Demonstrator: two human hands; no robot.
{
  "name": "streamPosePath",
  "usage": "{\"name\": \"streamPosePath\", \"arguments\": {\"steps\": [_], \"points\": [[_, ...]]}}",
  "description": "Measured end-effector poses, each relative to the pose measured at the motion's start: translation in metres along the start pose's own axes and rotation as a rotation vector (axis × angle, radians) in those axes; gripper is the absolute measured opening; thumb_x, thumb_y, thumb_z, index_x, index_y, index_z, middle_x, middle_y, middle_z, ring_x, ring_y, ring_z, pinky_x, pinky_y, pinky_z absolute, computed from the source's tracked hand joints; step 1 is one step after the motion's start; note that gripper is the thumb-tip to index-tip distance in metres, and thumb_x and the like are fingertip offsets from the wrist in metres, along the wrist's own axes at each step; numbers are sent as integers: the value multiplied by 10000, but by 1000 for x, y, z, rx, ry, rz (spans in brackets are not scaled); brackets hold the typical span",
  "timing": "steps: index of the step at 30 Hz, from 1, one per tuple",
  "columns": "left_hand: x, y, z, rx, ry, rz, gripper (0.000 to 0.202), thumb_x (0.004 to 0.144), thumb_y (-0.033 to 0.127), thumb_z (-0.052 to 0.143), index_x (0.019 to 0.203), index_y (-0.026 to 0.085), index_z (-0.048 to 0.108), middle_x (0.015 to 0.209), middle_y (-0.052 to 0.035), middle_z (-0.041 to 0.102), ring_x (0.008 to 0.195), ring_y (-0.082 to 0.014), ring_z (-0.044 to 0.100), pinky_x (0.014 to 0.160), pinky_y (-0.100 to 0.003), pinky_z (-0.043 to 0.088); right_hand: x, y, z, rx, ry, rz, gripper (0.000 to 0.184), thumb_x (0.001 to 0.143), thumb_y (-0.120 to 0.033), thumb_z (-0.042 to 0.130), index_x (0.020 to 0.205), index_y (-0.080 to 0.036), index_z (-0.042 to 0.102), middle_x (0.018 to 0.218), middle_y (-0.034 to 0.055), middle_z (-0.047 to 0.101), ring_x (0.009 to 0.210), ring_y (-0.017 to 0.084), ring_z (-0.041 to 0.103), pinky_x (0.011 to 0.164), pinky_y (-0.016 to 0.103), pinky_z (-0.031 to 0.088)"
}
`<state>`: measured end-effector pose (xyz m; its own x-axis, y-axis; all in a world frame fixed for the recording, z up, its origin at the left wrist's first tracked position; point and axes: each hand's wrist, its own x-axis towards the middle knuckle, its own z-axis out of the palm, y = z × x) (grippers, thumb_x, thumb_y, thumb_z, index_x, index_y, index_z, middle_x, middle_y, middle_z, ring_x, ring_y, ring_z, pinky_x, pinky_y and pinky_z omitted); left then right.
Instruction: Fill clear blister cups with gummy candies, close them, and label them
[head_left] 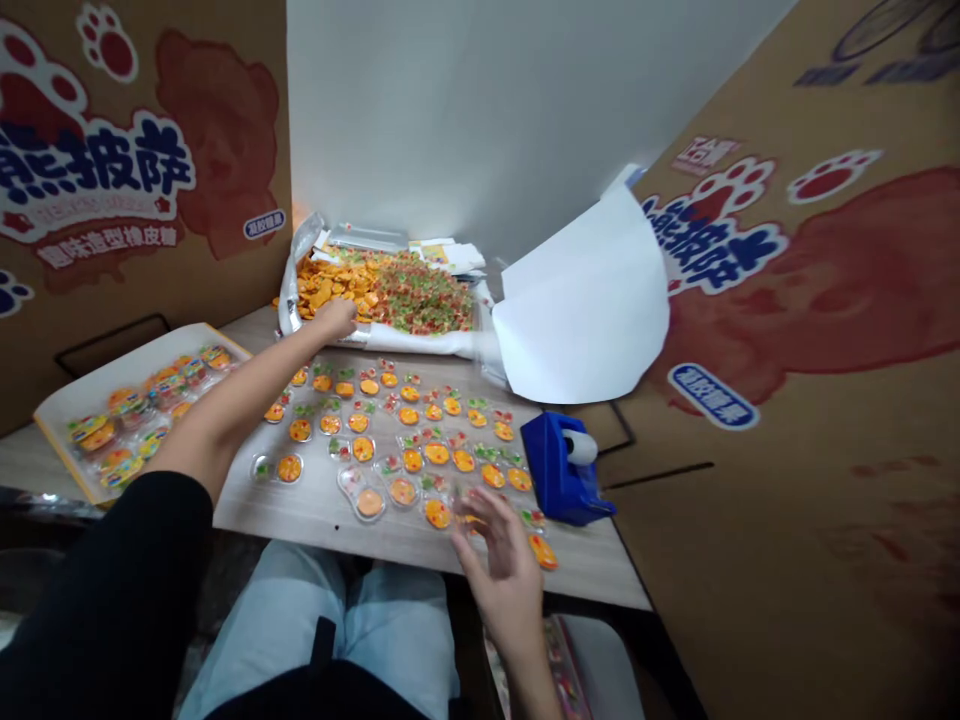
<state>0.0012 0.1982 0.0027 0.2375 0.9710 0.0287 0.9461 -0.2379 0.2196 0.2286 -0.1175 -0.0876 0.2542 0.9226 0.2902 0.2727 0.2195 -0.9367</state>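
Note:
My left hand reaches far across the table to the near edge of a pile of orange gummy pieces lying on a clear bag beside a heap of green and red pieces. Its fingers are curled down onto the orange pieces. My right hand hovers with fingers spread over the front right rows of small clear blister packs, each with an orange disc. It holds nothing.
A blue tape dispenser stands right of the packs. A shallow tray of filled packs sits at the left. A curled white sheet leans at the back right. Printed cardboard boxes wall both sides.

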Motion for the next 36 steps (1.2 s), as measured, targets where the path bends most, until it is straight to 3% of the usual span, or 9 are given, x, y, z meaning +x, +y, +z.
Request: {"name": "streamPosePath", "arguments": {"steps": [3, 7, 12, 15, 18, 23, 30, 36], "points": [[16, -9, 7, 44, -22, -34, 289, 683, 137, 626, 955, 111, 721, 963, -128, 694, 995, -288, 616, 885, -348, 480, -10, 16, -24, -15, 98, 86, 454, 778, -376, 704, 1182, -206, 587, 1104, 115, 689, 1014, 227, 664, 884, 382, 532], [26, -11, 10, 70, 22, -29, 361, 683, 141, 635, 1036, 155, 709, 1073, -114, 679, 1049, -279, 588, 916, -352, 458, -14, 27, -41, 8, 161, 182, 490, 738, -421, 723, 1157, -199, 600, 1085, 117, 695, 986, 233, 677, 865, 375, 545], [46, 23, 24, 56, 107, 20, 319, 785, 226, 584, 1079, 191, 703, 1173, -111, 653, 1137, -275, 550, 969, -359, 415, -13, 23, -34, 42, 174, 219, 489, 737, -428, 715, 1150, -191, 603, 1113, 127, 691, 1033, 239, 664, 920, 387, 528], [59, 46, 39, 52, 111, -20, 277, 794, 220, 580, 1027, 160, 717, 1107, -140, 674, 1083, -280, 577, 936, -374, 428, -19, 22, -34, 69, 185, 242, 491, 726, -428, 724, 1140, -192, 603, 1125, 124, 687, 1025, 238, 665, 914, 380, 528], [65, 55, 49, 56, 112, -76, 260, 809, 191, 565, 1013, 146, 719, 1062, -154, 686, 1042, -268, 596, 906, -364, 434, -29, 28, -45, 81, 208, 279, 502, 698, -433, 746, 1114, -188, 609, 1120, 122, 688, 1003, 244, 669, 881, 368, 534], [60, 48, 50, 54, 121, -102, 259, 859, 206, 508, 1010, 200, 718, 1103, -103, 683, 1063, -243, 582, 922, -359, 409, -35, 37, -61, 75, 158, 346, 539, 649, -401, 789, 1106, -176, 611, 1092, 115, 691, 955, 243, 670, 851, 361, 536], [55, 42, 42, -12, 156, -80, 281, 857, 168, 499, 1082, 171, 667, 1137, -107, 662, 1118, -249, 552, 1014, -399, 347, -37, 22, -43, 89, 198, 241, 488, 705, -432, 740, 1108, -191, 610, 1103, 115, 686, 1004, 246, 661, 888, 392, 521], [62, 26, 41, -76, 150, -34, 302, 830, 121, 491, 1080, 157, 655, 1169, -119, 638, 1152, -262, 529, 1018, -406, 355, -43, 26, -51, 58, 205, 219, 435, 743, -388, 727, 1117, -196, 615, 1102, 121, 690, 975, 236, 664, 861, 387, 526]]}}
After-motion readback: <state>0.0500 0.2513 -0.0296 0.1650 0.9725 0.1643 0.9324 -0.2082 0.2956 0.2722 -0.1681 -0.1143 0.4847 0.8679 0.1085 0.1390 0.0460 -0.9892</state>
